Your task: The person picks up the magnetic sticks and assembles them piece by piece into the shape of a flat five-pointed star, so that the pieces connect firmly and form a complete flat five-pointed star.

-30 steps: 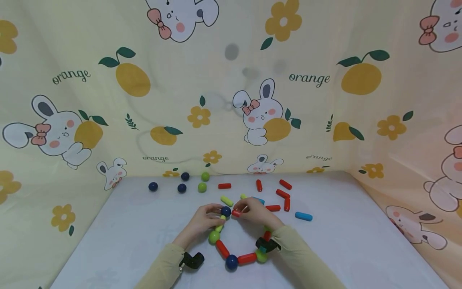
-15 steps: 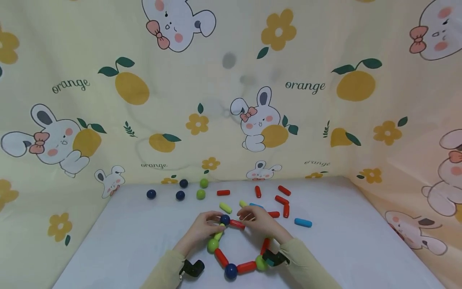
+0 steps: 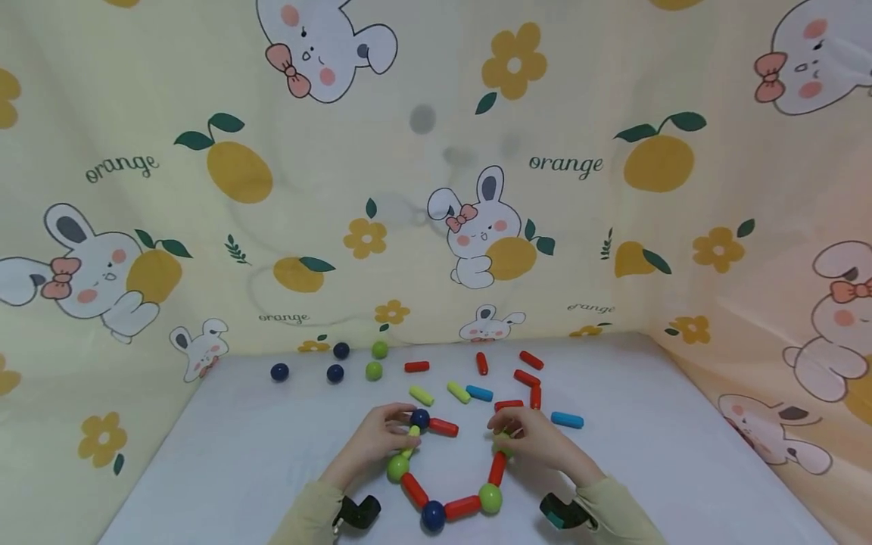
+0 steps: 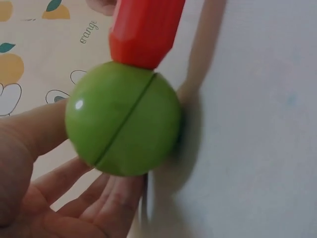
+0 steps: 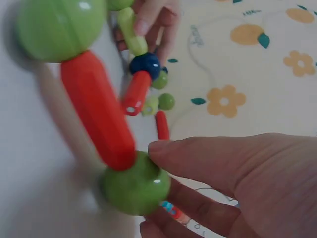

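Note:
A chain of coloured balls and rods curves across the table as a ring with a gap at its far side. My left hand [image 3: 371, 440] grips the yellow-green rod [image 3: 412, 435] below a navy ball [image 3: 420, 418], fingers behind that ball. From the navy ball a red rod [image 3: 444, 428] points right, its other end free. My right hand [image 3: 538, 439] pinches the green ball [image 5: 136, 188] at the chain's right end, thumb on top. That ball joins a red rod [image 5: 96, 109]. In the left wrist view, a green ball [image 4: 124, 119] sits before the left palm.
Loose navy balls [image 3: 280, 372] and green balls [image 3: 373, 370] lie at the back left. Beyond the hands are several loose red rods [image 3: 481, 363], yellow-green rods [image 3: 459, 392] and blue rods [image 3: 568, 419]. A printed cloth [image 3: 409, 227] hangs behind the table.
My right hand has let go of the red rod, which stays joined to the navy ball, and has moved right to the green end ball. The left hand keeps its grip.

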